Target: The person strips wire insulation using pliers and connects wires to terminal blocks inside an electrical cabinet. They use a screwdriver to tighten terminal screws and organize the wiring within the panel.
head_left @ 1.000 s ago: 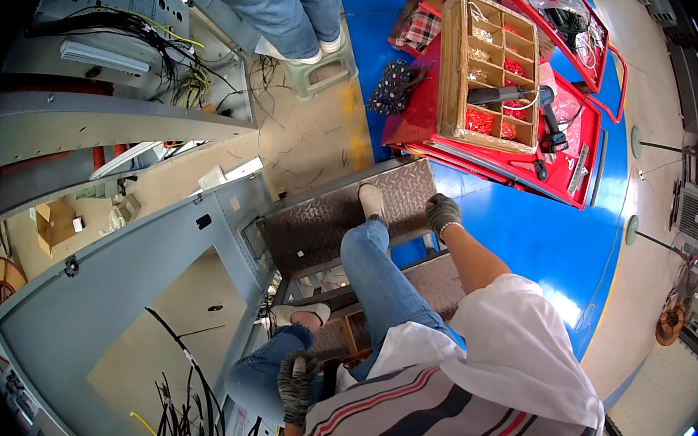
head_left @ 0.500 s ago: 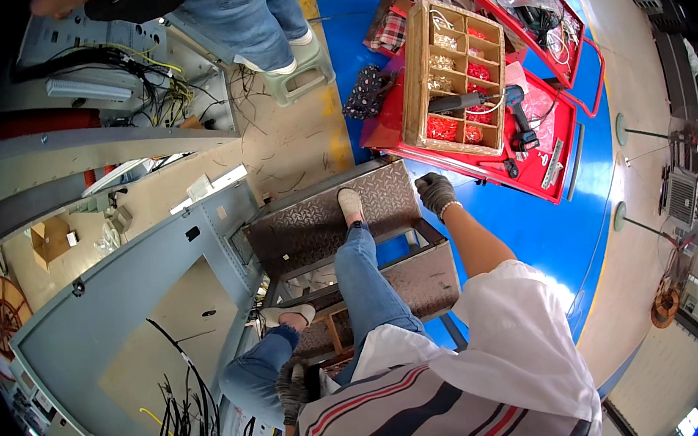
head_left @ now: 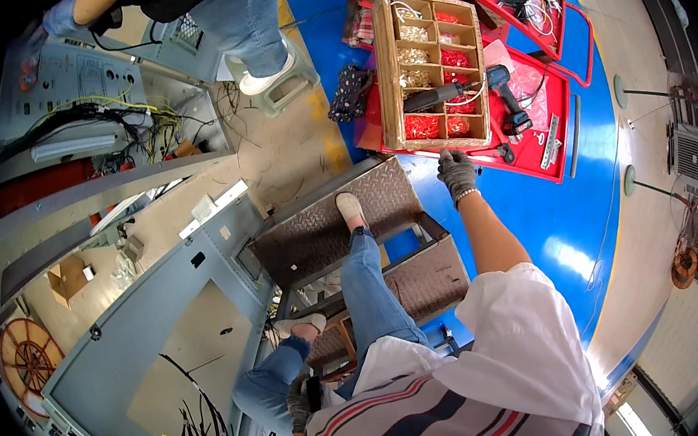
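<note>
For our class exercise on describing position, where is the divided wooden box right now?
In the head view, the divided wooden box is at upper right of centre, on the red tool cart, just beyond the gloved right hand.

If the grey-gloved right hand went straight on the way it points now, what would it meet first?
Probably the near edge of the rectangular tan wooden compartment box, just ahead of the right hand; depth is unclear, so it might pass above.

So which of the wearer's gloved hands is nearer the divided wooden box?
The right hand, on the outstretched arm, just below the wooden box in the picture; the left hand is back beside the torso.
</note>
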Available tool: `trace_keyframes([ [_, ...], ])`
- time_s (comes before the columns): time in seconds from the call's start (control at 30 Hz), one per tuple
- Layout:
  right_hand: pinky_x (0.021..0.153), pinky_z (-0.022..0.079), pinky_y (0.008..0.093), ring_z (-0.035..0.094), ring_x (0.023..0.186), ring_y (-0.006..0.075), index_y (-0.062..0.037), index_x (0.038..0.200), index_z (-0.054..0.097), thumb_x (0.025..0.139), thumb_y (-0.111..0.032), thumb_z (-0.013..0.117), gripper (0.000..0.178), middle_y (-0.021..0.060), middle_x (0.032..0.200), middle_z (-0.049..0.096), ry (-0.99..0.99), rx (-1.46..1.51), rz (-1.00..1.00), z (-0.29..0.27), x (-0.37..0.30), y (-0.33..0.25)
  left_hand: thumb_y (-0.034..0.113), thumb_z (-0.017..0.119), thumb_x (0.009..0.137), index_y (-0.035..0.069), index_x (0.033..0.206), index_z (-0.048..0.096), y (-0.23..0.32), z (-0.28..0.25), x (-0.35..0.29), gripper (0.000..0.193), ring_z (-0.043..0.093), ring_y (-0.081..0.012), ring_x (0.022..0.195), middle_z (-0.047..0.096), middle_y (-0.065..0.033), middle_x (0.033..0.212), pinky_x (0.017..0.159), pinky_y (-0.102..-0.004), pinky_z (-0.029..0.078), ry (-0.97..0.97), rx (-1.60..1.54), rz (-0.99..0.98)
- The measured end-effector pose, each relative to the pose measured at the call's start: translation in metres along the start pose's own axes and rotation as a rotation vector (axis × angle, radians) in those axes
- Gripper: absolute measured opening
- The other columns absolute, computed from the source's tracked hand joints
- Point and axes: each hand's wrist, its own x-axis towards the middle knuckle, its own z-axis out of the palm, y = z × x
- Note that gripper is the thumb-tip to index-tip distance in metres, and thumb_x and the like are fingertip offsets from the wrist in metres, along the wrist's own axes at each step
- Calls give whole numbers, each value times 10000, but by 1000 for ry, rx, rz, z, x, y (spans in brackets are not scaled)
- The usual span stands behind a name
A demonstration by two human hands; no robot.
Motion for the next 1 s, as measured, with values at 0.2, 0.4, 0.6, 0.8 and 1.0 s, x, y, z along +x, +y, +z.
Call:
trace_keyframes([
  [0.2, 547, 443, 296, 517, 548, 131, -2, 772, 586, 832, -237, 621, 245, 47, 601, 574, 93, -159, -303, -17, 49, -50, 110, 561, 906, 34, 1016, 587, 9, 9, 7, 136, 575, -159, 782, 621, -71, 917, 699, -306, 511, -19, 34, -1],
  [0.4, 591, 460, 289, 575, 597, 146, -26, 848, 630, 809, -234, 638, 212, 77, 670, 629, 208, -191, -440, -24, 158, -107, 109, 562, 906, 34, 1016, 587, 16, 10, 12, 136, 577, -161, 786, 622, -71, 914, 707, -310, 513, -30, 74, 7],
  [0.6, 614, 537, 295, 631, 721, 191, -3, 978, 588, 866, -122, 545, 169, 117, 835, 639, 38, -36, -246, -4, 164, -192, 109, 563, 905, 34, 1016, 586, 15, 17, 11, 136, 580, -163, 789, 624, -70, 912, 715, -315, 515, -15, 89, 2],
  [0.8, 568, 574, 376, 630, 671, 235, 16, 1003, 585, 871, -107, 534, 188, 144, 809, 630, 46, 369, -218, 16, 136, -201, 108, 563, 904, 35, 1016, 586, 16, 21, 8, 136, 582, -166, 792, 625, -70, 909, 723, -320, 517, -10, 131, 13],
  [1.0, 493, 537, 334, 621, 627, 202, 10, 983, 573, 912, -114, 462, 182, 146, 803, 634, 28, 346, -248, -7, 144, -172, 105, 576, 893, 32, 1009, 586, 33, 29, 6, 137, 595, -171, 827, 623, -67, 910, 767, -331, 517, -38, 94, -4],
])
